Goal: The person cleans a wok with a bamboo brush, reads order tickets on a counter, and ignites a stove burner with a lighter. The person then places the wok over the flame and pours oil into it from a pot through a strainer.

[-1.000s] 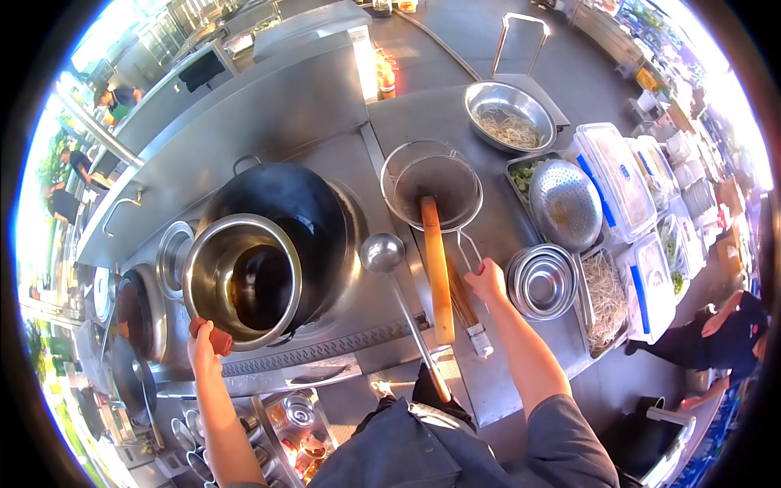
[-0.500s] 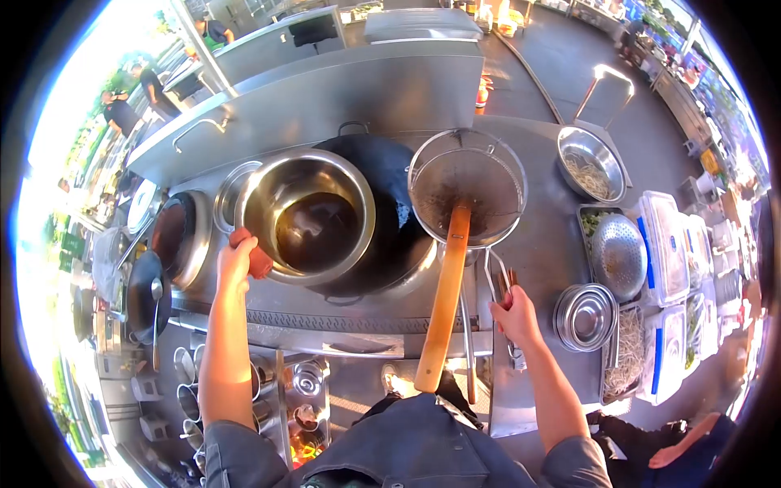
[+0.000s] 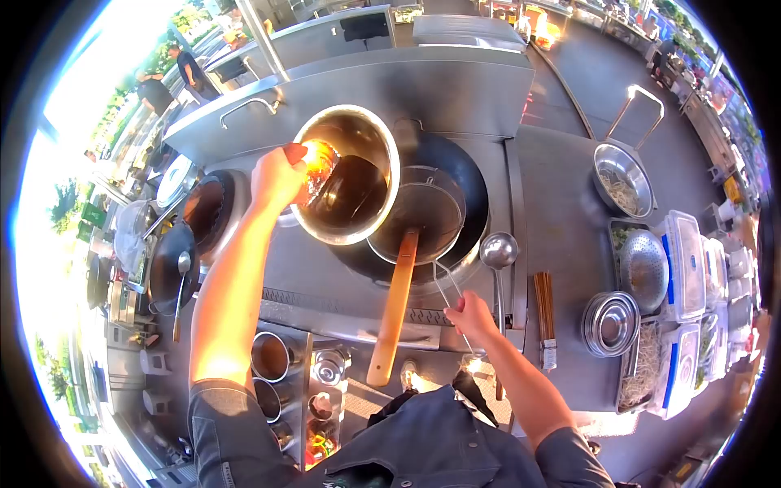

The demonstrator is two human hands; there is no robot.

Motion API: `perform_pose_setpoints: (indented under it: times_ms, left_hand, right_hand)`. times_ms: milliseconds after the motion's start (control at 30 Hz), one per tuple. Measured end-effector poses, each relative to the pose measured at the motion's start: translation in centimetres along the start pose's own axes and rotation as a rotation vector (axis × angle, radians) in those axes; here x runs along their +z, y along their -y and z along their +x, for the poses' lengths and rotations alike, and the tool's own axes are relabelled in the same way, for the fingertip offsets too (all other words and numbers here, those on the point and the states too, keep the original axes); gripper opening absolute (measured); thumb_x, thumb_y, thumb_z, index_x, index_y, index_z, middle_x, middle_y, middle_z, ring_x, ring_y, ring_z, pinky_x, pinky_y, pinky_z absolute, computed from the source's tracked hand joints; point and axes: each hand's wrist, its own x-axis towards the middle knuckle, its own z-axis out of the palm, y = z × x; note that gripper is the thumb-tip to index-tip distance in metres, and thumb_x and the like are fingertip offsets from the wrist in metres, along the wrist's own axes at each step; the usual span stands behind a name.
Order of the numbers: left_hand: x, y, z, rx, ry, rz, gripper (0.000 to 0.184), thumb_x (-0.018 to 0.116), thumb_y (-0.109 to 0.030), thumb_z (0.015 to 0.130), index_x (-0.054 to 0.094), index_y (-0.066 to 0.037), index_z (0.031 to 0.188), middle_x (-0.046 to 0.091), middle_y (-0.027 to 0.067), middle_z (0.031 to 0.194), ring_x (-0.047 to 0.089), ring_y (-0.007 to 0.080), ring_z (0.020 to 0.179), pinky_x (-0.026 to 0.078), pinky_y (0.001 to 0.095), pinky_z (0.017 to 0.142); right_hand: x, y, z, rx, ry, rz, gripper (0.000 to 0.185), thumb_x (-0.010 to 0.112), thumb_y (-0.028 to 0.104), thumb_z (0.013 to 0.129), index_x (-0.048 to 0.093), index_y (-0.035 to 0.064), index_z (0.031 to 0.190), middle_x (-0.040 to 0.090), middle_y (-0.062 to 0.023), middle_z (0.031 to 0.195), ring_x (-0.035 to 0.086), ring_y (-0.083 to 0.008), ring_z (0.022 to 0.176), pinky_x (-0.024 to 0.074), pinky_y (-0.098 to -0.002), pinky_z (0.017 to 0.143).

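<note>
My left hand [image 3: 277, 176] is closed around a reddish cloth [image 3: 320, 168] at the left rim of a deep metal bowl [image 3: 355, 124]. Dark liquid lies in the bowl, which is raised and tilted toward the wok [image 3: 474, 180]. Over the wok sits a round mesh strainer [image 3: 439, 203], partly hidden by the bowl. A wooden handle [image 3: 394, 317] runs from the strainer toward my body. My right hand [image 3: 473, 315] grips a thin wire handle that leads to the strainer's near rim. Close to that hand, a ladle [image 3: 499, 250] rests with its cup upward.
Left of the bowl are a round dark pan [image 3: 213, 203] and a smaller wok with a spoon [image 3: 173, 272]. On the right stand a bowl of noodle-like strands [image 3: 624, 183], a perforated bowl [image 3: 644, 266], stacked metal bowls [image 3: 610, 324], plastic boxes [image 3: 685, 260] and brown sticks [image 3: 543, 305].
My left hand has raised and tipped the bowl toward the strainer. My right hand has shifted left, bringing the strainer over the wok. The ladle now shows fully.
</note>
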Motion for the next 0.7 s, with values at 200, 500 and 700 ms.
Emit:
perform_pose_setpoints:
  times_ms: [200, 500, 700]
  left_hand:
    - [2.4, -0.2, 0.0, 0.094, -0.008, 0.092, 0.022, 0.062, -0.023, 0.084, 0.067, -0.006, 0.096, 0.070, 0.0188, 0.087, 0.070, 0.0329, 0.084, 0.054, 0.0432, 0.080]
    - [2.5, -2.6, -2.2, 0.324, -0.107, 0.228, 0.021, 0.065, -0.020, 0.082, 0.063, -0.006, 0.097, 0.068, 0.0165, 0.098, 0.066, 0.0370, 0.090, 0.052, 0.0480, 0.080]
    - [2.4, -3.1, -3.3, 0.612, -0.162, 0.297, 0.032, 0.076, -0.020, 0.075, 0.058, 0.000, 0.092, 0.063, 0.0206, 0.106, 0.065, 0.0342, 0.098, 0.055, 0.0439, 0.078]
  right_hand:
    - [2.2, 0.4, 0.5, 0.001, 0.007, -0.011, 0.031, 0.071, 0.014, 0.083, 0.043, 0.0017, 0.081, 0.053, -0.0093, 0.063, 0.055, -0.0180, 0.045, 0.0428, -0.0348, 0.041]
    - [3.1, 0.8, 0.6, -0.027, 0.006, -0.059, 0.031, 0.072, 0.018, 0.083, 0.046, 0.0005, 0.083, 0.056, -0.0115, 0.064, 0.059, -0.0196, 0.047, 0.0448, -0.0359, 0.044]
    - [3.6, 0.9, 0.5, -0.017, 0.025, -0.075, 0.031, 0.072, 0.019, 0.083, 0.047, 0.0008, 0.082, 0.056, -0.0101, 0.061, 0.059, -0.0191, 0.046, 0.0459, -0.0355, 0.045]
